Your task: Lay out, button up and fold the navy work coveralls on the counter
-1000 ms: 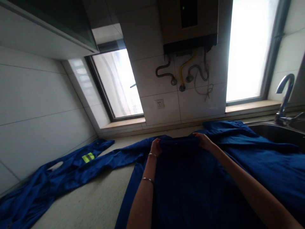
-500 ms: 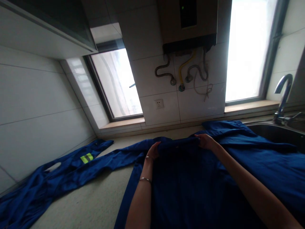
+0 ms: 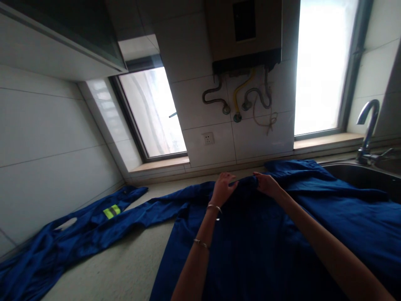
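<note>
A dark blue work jacket is spread over the counter. At its far edge, near what looks like the collar, my right hand pinches the fabric. My left hand hovers at the same edge, a little to the left, with thumb and fingers apart; whether it touches the cloth is hard to tell. Two thin bracelets circle my left wrist and forearm. Blue cloth stretches left along the counter like a sleeve, joining more blue fabric with a yellow-green reflective patch.
To the right, more blue cloth lies beside a sink with a chrome faucet. A water heater with pipes hangs on the tiled wall between two windows. The pale countertop shows at left, below a wall cabinet.
My left hand has let go of the jacket's edge and moved right, toward my right hand, its fingers opening. My right hand stays on the fabric.
</note>
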`<action>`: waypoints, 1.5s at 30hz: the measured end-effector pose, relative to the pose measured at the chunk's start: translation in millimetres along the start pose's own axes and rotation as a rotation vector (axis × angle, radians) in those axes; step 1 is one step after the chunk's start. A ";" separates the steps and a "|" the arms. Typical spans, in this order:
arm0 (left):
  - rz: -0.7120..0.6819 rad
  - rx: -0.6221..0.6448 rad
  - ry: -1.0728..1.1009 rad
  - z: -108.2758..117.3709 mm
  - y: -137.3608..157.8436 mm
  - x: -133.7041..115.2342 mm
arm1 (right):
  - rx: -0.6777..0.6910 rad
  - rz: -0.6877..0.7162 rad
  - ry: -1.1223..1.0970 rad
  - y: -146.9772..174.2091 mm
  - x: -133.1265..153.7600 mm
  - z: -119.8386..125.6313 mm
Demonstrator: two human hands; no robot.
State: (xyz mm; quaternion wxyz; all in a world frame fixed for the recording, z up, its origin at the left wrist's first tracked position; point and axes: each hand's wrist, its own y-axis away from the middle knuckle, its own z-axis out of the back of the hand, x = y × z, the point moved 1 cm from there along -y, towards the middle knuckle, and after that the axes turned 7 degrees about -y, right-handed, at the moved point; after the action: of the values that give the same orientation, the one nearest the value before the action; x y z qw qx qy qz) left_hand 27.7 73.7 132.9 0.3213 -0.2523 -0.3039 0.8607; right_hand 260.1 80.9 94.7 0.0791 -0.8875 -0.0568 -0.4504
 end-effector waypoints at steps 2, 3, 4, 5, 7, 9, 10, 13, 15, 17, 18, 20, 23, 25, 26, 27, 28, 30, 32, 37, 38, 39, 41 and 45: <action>-0.107 0.118 -0.065 -15.4 -2.7 -19.2 | 0.009 0.013 0.019 0.4 0.3 -1.1; -0.124 0.152 -0.087 -21.3 -4.1 -23.8 | 0.011 0.019 0.024 0.2 0.2 -1.1; -0.127 0.173 -0.102 -25.1 -5.8 -25.5 | 0.013 0.024 0.027 -0.1 0.0 -0.9; -0.122 0.185 -0.113 -26.8 -8.0 -24.7 | 0.016 0.026 0.029 -0.7 -0.4 -0.3; -0.105 0.195 -0.116 -24.5 -13.6 -18.8 | 0.028 0.014 0.026 -2.3 -1.6 1.6; -0.081 0.199 -0.098 -17.6 -20.0 -11.4 | 0.051 -0.010 0.020 -4.3 -3.1 4.6; -0.066 0.198 -0.084 -13.8 -23.0 -8.1 | 0.064 -0.021 0.023 -5.2 -3.7 6.6; -0.042 0.200 -0.037 -5.6 -29.6 -1.6 | 0.086 -0.021 0.063 -7.0 -4.2 13.2; -0.039 0.195 -0.008 -3.6 -31.4 0.7 | 0.082 0.001 0.106 -7.2 -3.4 16.6; -0.008 0.174 0.022 -3.3 -31.5 2.6 | 0.072 0.028 0.172 -6.3 -1.7 17.9; 0.018 0.163 0.037 -3.5 -31.2 3.5 | 0.066 0.041 0.212 -5.5 -0.7 17.5; 0.063 0.150 0.050 -4.3 -30.1 4.9 | 0.068 0.057 0.279 -3.2 1.7 14.9; 0.106 0.140 0.061 -5.9 -28.8 5.9 | 0.106 0.021 0.370 1.1 4.9 8.8; 0.158 0.130 0.109 -6.7 -28.5 6.6 | 0.134 -0.048 0.501 3.8 6.3 5.9; 0.189 0.123 0.141 -7.0 -28.7 7.1 | 0.149 -0.093 0.576 4.8 6.5 5.4; 0.215 0.115 0.170 -7.2 -28.9 7.5 | 0.168 -0.135 0.639 5.4 6.3 5.6; 0.230 0.106 0.188 -7.3 -29.3 7.9 | 0.194 -0.168 0.675 5.6 5.5 6.5; 0.223 0.092 0.184 -7.0 -30.3 8.2 | 0.247 -0.186 0.648 4.5 1.7 10.5; 0.186 0.068 0.142 -6.3 -31.4 7.7 | 0.259 -0.151 0.518 1.4 -5.9 16.8; 0.148 0.002 0.035 -3.2 -31.6 4.1 | 0.063 -0.083 0.244 -7.8 -28.2 33.2; 0.160 0.002 0.020 -2.4 -31.2 3.5 | 0.037 -0.080 0.274 -8.4 -28.0 33.8; 0.174 0.005 0.003 -1.5 -30.9 3.1 | 0.036 -0.084 0.350 -8.2 -24.9 32.7; 0.197 0.018 -0.032 0.5 -30.8 2.7 | 0.069 -0.041 0.624 -4.9 -11.4 24.4; 0.176 0.069 -0.074 3.1 -32.8 1.0 | -0.049 0.366 1.261 12.5 17.3 -17.6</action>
State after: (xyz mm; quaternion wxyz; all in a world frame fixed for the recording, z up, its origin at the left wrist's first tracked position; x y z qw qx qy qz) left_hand 38.1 93.2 157.3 0.2416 -0.2346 -0.2624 0.9043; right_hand 258.5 65.8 117.8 0.1522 -0.4503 0.1624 -0.8647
